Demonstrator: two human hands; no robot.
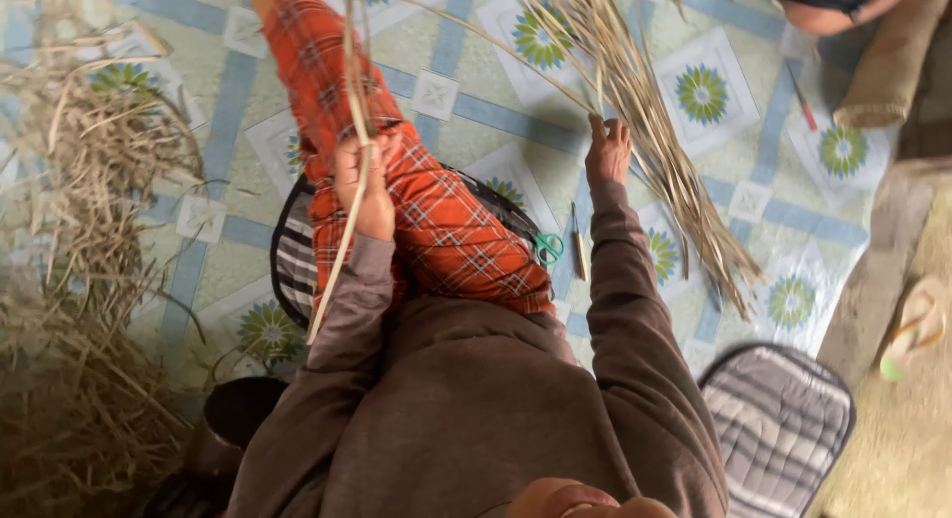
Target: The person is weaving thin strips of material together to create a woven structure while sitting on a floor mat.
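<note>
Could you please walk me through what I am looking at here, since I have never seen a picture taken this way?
There is no machine: a camera worn on a person's head looks down at their own two bare hands. The left hand grips a few long dry reed strips above a leg in red plaid trousers. The right hand reaches into a larger bundle of dry reeds. They sit on a patterned floor mat with blue bands and flower tiles. On it lie green-handled scissors, a small knife-like tool and a striped cushion. A heap of dry stalks lies to the left. Another person's arm shows at the top.
</note>
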